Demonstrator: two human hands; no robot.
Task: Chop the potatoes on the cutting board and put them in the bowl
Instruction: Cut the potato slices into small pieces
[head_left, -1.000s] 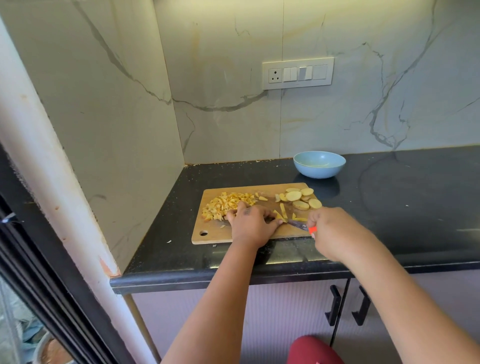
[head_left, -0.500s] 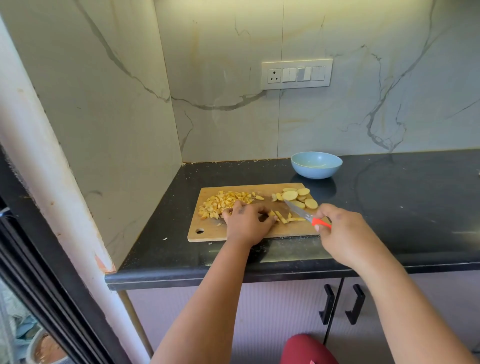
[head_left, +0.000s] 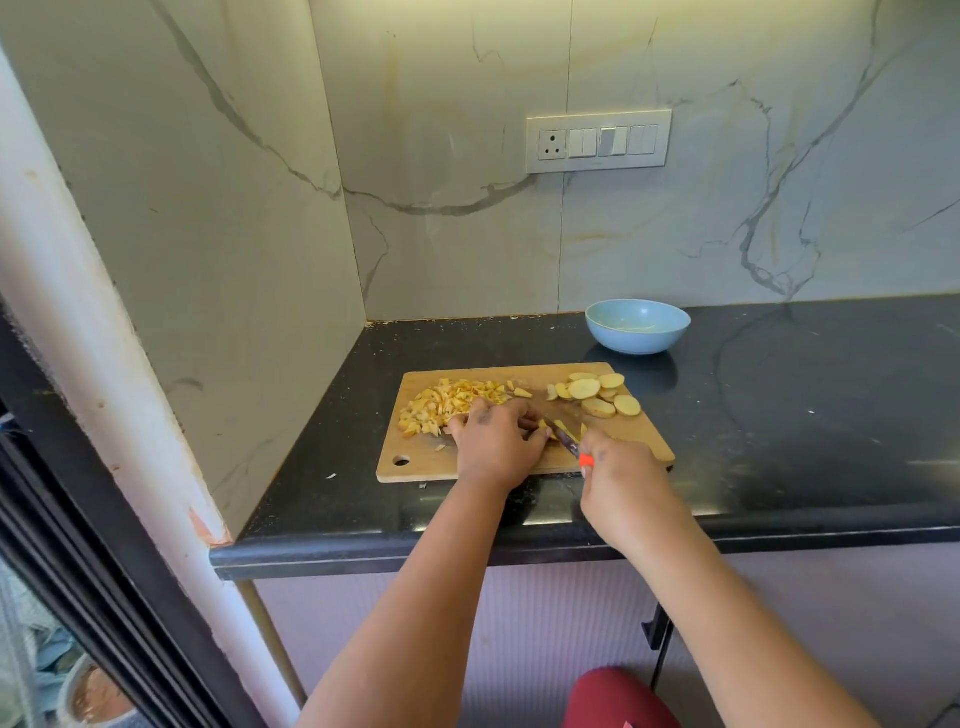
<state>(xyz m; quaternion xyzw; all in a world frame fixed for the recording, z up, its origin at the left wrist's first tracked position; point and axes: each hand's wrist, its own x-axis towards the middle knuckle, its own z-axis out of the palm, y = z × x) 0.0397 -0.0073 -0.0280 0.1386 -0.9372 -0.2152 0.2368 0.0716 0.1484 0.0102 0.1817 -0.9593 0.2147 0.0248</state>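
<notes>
A rectangular wooden cutting board (head_left: 524, 457) lies on the black countertop (head_left: 779, 415). Behind its right corner sits a round light-blue bowl (head_left: 638, 326). On the board's left lies a pile of chopped yellow potato pieces (head_left: 452, 402), on its right round potato slices (head_left: 597, 392). At the board's middle the left hand (head_left: 496, 441) curls its fingers over potato strips (head_left: 558, 428); the right hand (head_left: 618, 475) grips an orange-handled knife (head_left: 569, 442).

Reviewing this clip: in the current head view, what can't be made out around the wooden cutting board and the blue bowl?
- Head view: the left hand covers the potato strips it steadies, so their count is hidden.
- Head view: the right hand hides most of the orange-handled knife; its thin blade is blurred.
- Head view: whether the light blue bowl holds potato is too faint to tell.
</notes>
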